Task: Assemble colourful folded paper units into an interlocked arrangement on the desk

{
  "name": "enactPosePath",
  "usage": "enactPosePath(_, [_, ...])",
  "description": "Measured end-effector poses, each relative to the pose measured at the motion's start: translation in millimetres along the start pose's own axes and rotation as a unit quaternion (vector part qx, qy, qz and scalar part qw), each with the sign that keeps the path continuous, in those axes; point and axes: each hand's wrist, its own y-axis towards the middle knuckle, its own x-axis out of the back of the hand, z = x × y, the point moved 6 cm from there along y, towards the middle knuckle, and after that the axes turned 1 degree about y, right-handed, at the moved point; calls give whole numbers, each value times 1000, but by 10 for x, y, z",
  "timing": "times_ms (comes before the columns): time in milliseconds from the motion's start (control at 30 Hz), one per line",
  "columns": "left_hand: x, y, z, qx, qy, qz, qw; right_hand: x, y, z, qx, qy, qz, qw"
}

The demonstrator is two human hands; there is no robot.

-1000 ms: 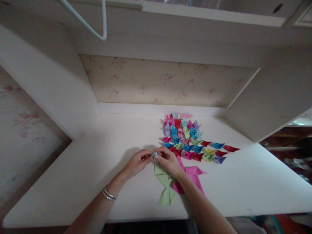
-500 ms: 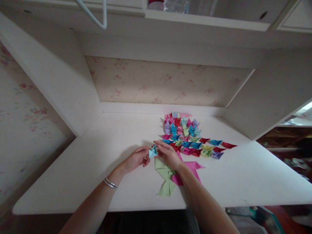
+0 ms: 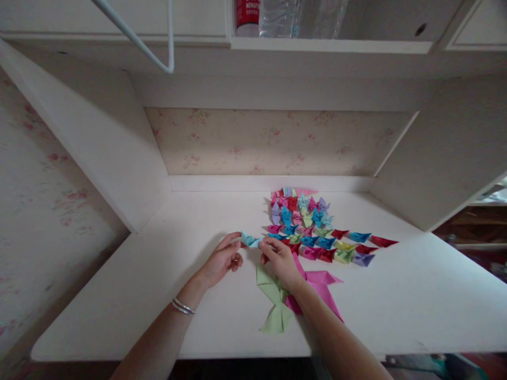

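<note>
A small light-blue origami piece (image 3: 250,240) is stretched between my two hands, just above the white desk. My left hand (image 3: 222,258) pinches its left end between thumb and fingers, the other fingers loosely curled. At its right end, my right hand (image 3: 279,258) grips it between thumb and forefinger. Below my right hand lie a larger pale-green folded paper (image 3: 273,298) and a magenta folded paper (image 3: 320,282), partly covered by my right hand and forearm. Rows of small colourful origami pieces (image 3: 326,243) stand just beyond and to the right.
The white desk (image 3: 119,311) has side panels and a floral-papered back wall (image 3: 269,140). Overhead, a shelf holds a red container (image 3: 248,16) and clear plastic bottles (image 3: 279,18). A pale hanger-like rod (image 3: 138,45) hangs at the upper left.
The light-blue paper now lies flatter and wider between my hands. My right hand has shifted to its right end, fingers pinched instead of extended over it. The camera view has tilted up slightly.
</note>
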Motion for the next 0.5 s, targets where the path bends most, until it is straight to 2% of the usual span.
enactPosePath(133, [116,45,-68,-56,85,-90,991,52,6,-33,10,0,-28,1000])
enactPosePath(233, [172,65,-80,-83,142,-131,978,40,10,-58,2,-9,-26,1000])
enactPosePath(400, [176,79,-34,-65,197,-121,971,12,-1,-43,-4,-20,-18,1000])
enactPosePath(500, [186,78,-32,-76,227,-120,964,15,-6,-33,-7,-19,-19,1000])
